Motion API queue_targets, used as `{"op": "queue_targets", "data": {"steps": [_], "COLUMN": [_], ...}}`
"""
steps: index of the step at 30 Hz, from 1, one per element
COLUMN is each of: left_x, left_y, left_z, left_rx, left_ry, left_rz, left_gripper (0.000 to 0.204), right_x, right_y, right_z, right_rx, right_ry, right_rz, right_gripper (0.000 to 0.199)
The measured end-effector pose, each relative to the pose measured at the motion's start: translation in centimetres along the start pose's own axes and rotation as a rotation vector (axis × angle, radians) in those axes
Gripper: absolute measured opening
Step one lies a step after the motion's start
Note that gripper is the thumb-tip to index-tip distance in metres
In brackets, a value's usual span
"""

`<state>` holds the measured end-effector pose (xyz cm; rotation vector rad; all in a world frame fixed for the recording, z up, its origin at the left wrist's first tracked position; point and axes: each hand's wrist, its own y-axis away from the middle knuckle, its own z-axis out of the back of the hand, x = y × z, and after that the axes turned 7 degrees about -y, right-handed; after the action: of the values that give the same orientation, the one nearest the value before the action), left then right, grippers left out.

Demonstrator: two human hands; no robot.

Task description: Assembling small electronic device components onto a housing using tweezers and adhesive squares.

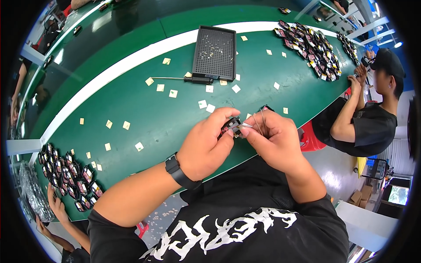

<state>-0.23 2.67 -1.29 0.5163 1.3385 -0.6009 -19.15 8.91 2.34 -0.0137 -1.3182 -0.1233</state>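
Observation:
My left hand is closed around a small black device with pinkish and silvery parts, held just above the green table. Close against its right side, my right hand pinches a thin silvery piece between thumb and fingers, its tip at the device. Thin, light strands loop over the right fingers; whether they belong to the silvery piece I cannot tell. A dark object shows just past the right knuckles, mostly hidden. The device's underside is covered by my left fingers.
Beyond my hands lies a black perforated tray with small bits in it, and a screwdriver at its near edge. Square paper pieces dot the table. Black devices pile up far right and near left. Co-workers flank me.

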Motion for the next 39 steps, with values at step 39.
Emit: {"op": "queue_targets", "data": {"steps": [39], "left_x": [0.5], "left_y": [0.0], "left_z": [0.7], "left_rx": [0.233], "left_ry": [0.167], "left_rz": [-0.003], "left_gripper": [0.04], "right_x": [0.6], "right_y": [-1.3], "right_z": [0.0], "right_rx": [-0.017], "right_ry": [-0.491], "right_rz": [-0.33], "right_gripper": [0.022]}}
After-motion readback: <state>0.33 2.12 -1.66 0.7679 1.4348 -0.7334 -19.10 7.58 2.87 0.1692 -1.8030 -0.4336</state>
